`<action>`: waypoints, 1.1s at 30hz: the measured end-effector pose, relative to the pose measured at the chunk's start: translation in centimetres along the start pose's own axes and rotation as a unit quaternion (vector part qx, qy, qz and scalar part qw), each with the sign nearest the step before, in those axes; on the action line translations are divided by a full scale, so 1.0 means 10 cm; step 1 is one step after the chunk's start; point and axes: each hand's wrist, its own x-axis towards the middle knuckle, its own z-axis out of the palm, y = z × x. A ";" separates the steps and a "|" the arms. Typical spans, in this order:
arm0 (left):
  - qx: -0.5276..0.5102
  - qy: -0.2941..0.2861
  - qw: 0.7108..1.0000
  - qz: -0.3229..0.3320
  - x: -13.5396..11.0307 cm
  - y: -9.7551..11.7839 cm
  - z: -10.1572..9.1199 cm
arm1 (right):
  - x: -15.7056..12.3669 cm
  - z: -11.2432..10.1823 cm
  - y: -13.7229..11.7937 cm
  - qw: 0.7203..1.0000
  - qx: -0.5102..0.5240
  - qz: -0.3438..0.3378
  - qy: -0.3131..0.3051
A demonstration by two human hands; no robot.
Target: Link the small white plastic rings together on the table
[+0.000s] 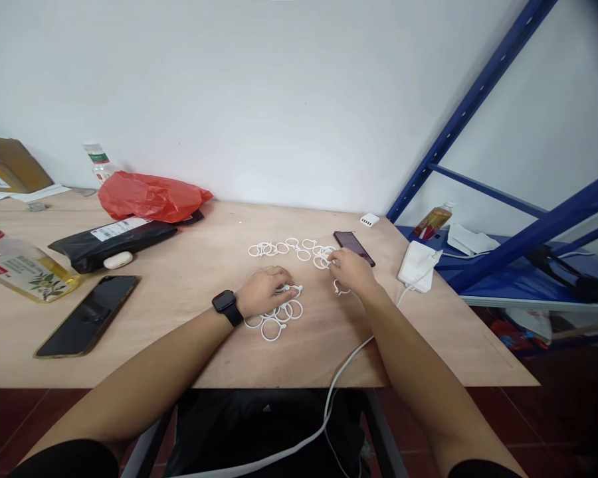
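Several white plastic rings with small tabs, like curtain rings, lie on the wooden table in loose groups. My left hand (pixel 265 292), with a dark watch on its wrist, has its fingers curled over a white ring (pixel 299 289), whose edge shows beyond the fingertips. Just below that hand is a cluster of overlapping rings (pixel 271 329). At the right end of the far row of rings (pixel 282 248), my right hand (pixel 353 269) pinches at a ring (pixel 321 263); its fingertips are partly hidden. Another ring (pixel 337 288) shows partly under the right hand.
A phone (pixel 361 249) lies behind my right hand, near a white multi-port charger (pixel 369 220). A white adapter (pixel 418 265) with a cable sits at the right. Leftward are another phone (pixel 87 318), a bottle (pixel 27 269), a black package (pixel 114 239) and a red bag (pixel 152 197).
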 end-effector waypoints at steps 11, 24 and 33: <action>-0.130 0.139 0.975 -0.115 0.01 0.04 0.00 | -0.20 0.12 -0.52 0.943 0.308 -0.122 0.026; -0.225 0.082 0.961 -0.135 0.00 0.14 -0.02 | -0.21 0.18 -0.64 0.817 0.573 -0.058 -0.023; -0.214 0.111 0.958 -0.155 0.02 0.14 -0.04 | -0.26 0.18 -0.69 0.812 0.579 -0.049 -0.045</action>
